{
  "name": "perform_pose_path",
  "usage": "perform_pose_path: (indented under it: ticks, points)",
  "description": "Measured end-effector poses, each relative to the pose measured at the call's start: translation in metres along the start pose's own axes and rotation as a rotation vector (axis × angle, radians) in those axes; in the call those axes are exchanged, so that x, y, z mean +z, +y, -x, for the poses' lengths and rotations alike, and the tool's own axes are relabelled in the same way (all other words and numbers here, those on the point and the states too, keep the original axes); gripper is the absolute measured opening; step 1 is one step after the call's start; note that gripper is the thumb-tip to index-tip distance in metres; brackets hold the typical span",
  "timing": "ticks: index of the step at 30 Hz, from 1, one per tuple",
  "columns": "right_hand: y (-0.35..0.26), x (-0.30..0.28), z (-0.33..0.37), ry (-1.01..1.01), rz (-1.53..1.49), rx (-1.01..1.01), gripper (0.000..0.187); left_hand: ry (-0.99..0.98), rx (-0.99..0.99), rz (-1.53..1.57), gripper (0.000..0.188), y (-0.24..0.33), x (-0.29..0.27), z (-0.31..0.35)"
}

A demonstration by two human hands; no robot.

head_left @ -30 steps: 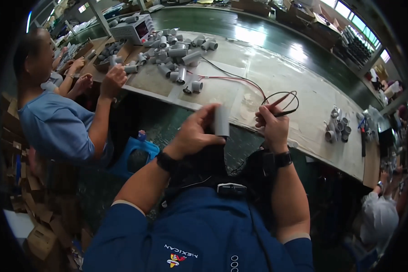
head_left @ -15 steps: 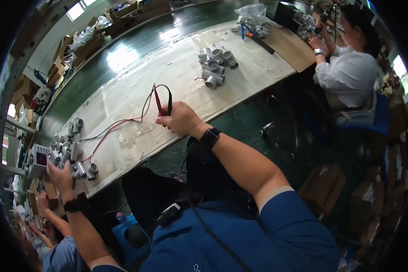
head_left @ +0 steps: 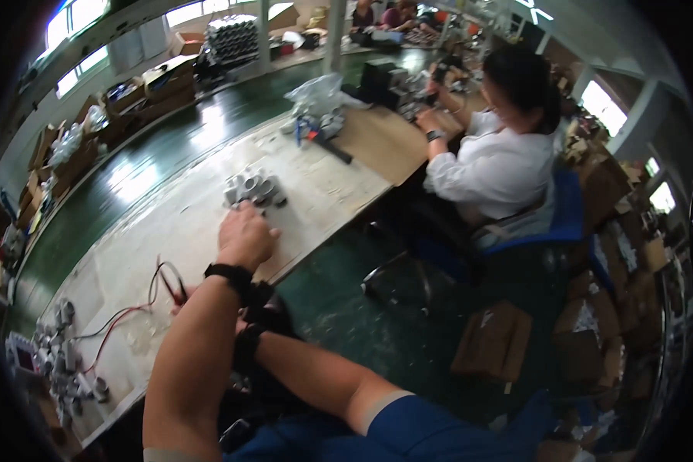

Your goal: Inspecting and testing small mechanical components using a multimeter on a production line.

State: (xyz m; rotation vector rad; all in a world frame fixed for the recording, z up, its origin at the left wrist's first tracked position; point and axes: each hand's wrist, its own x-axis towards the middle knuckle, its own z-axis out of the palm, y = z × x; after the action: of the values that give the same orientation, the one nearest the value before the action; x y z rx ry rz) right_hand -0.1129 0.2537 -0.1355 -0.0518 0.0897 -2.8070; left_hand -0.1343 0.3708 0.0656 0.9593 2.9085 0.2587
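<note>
My left hand point(head_left: 245, 235) reaches across to a small pile of grey pipe fittings point(head_left: 252, 187) on the worn pale tabletop. Its fingers stretch to the near side of the pile, and the fingertips are blurred against it. Behind my left forearm, my right hand point(head_left: 190, 292) is mostly hidden. It grips a pair of red and black test probes point(head_left: 179, 296), their tips pointing up. The probes' thin red and black leads point(head_left: 114, 329) run left over the table toward a second heap of grey fittings point(head_left: 65, 358). Beside that heap stands a pale boxy meter point(head_left: 25, 356) with a display.
A dark-handled tool with a red part point(head_left: 331, 146) and a clear plastic bag point(head_left: 316, 94) lie farther along the table. A co-worker in white point(head_left: 493, 165) sits on a blue chair point(head_left: 543, 219) at a cardboard sheet point(head_left: 373, 138). A carton point(head_left: 491, 339) stands on the floor.
My view has turned right. My left hand has left the meter and the left heap and crossed over my right arm to the other pile. The right hand still holds the probes.
</note>
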Motion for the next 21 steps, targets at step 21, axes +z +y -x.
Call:
perform_pose_path:
  ticks: [21]
  points:
    - [-0.017, 0.13, 0.038, 0.139, 1.804, -0.478, 0.016, 0.47, -0.176, 1.291, 0.096, -0.195, -0.008, 0.294]
